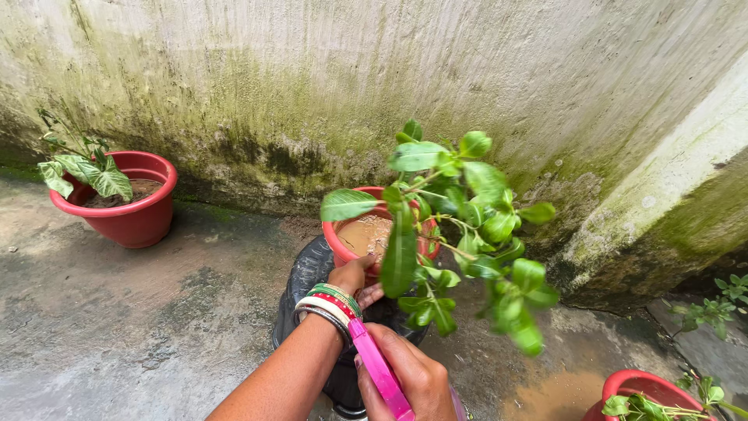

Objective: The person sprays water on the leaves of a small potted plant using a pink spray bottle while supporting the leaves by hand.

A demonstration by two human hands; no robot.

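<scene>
My left hand (354, 277), bangles at the wrist, reaches forward and rests curled on the near rim of the red pot (343, 248), which sits on a black stand straight ahead; its plant (460, 234) leans out to the right. My right hand (409, 378) is nearer me, fist closed round a pink handle (378, 370) whose long axis points up-left toward the pot

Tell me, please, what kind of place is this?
Probably an outdoor yard corner used for potted plants. A mossy, stained wall rises behind a damp concrete floor, and red pots with green plants stand on it.
</scene>
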